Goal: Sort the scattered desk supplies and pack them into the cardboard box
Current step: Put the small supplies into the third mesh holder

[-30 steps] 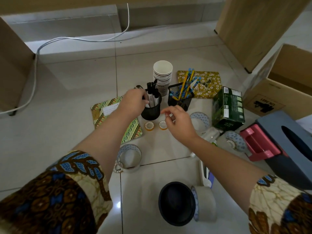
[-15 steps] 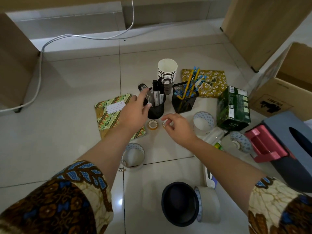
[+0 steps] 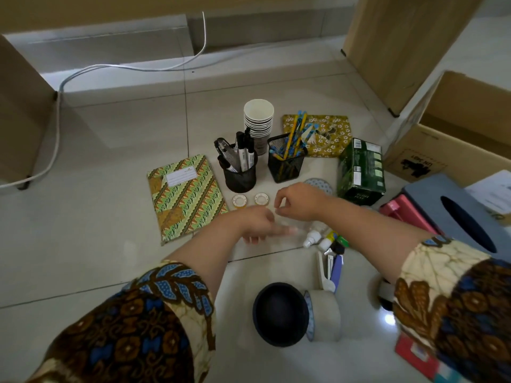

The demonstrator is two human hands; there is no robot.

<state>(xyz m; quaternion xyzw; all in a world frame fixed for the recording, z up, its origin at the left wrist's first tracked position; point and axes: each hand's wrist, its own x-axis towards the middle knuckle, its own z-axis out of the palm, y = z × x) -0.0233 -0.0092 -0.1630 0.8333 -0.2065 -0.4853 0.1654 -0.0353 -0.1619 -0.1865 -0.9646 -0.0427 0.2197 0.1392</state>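
View from above of a tiled floor strewn with desk supplies, placed here by a round black mesh cup of markers (image 3: 240,175). Just in front of the cup lie two small tape rolls (image 3: 239,200), side by side. In front of those, the left hand (image 3: 260,225) is smeared by motion; its fingers seem stretched out toward the right, with nothing visible in them. The right hand (image 3: 297,201), in front and to the right of the cup, has its fingers curled downward, thumb and forefinger nearly meeting; whether they pinch anything cannot be told. A patterned tape roll (image 3: 318,185) is mostly hidden behind this hand, and small glue bottles (image 3: 312,237) poke out from under its forearm. Left of the cup lies a green patterned notebook (image 3: 185,197); just right of it stands a square mesh cup of pencils (image 3: 286,165); behind it, stacked paper cups (image 3: 258,120). Far to the cup's right the open cardboard box (image 3: 456,139) is cut off by the frame edge.
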